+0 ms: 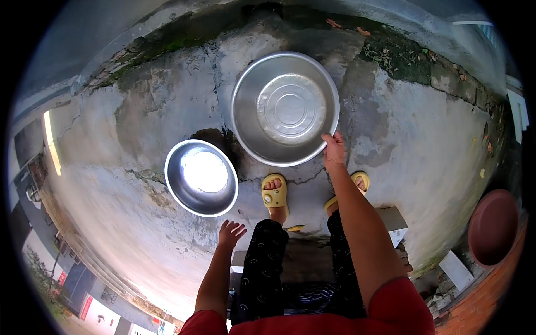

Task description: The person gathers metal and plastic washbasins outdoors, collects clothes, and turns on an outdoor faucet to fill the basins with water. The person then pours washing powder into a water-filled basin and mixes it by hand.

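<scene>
A large metal basin (254,106) with ringed marks on its bottom is in front of me. My right hand (334,149) grips its lower right rim, thumb over the inside edge; the fingers beneath are partly hidden. To the left is a smaller metal basin (192,202), its bottom bright with glare, so I cannot tell what is in it. Just below that basin, apart from its rim, my left hand (231,233) has its fingers spread and holds nothing.
My feet in yellow slippers (274,196) are on the cracked concrete floor (156,111) below the large basin. A reddish-brown tub (492,229) stands at the far right, near a pale slab (456,270) and brickwork. A mossy edge (184,39) runs along the far wall.
</scene>
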`<action>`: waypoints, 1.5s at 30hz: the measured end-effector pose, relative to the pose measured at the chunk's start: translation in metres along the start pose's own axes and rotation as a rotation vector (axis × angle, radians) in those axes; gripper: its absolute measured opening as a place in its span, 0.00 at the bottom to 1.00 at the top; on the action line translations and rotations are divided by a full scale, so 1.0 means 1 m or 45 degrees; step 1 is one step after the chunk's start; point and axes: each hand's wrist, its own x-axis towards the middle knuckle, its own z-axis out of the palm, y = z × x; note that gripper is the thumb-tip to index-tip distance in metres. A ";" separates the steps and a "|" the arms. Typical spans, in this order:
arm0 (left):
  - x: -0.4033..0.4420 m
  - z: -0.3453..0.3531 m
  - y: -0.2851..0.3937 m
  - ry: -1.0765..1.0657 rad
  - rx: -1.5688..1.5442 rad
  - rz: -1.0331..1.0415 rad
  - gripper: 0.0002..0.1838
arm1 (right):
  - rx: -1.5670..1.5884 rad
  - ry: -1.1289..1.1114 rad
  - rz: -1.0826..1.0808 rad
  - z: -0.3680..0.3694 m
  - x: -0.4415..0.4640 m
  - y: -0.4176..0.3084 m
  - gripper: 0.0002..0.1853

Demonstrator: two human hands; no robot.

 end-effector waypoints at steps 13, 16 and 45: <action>-0.202 0.048 0.013 -0.300 1.231 0.282 0.26 | -0.598 -0.167 0.334 -0.120 -0.121 -0.078 0.17; -0.241 0.054 0.010 -0.375 1.631 0.443 0.25 | -1.173 -0.133 0.082 -0.175 -0.204 -0.132 0.15; -0.625 0.614 -0.094 -1.416 2.568 0.872 0.08 | -0.945 -0.487 0.153 -0.311 -0.349 -0.553 0.15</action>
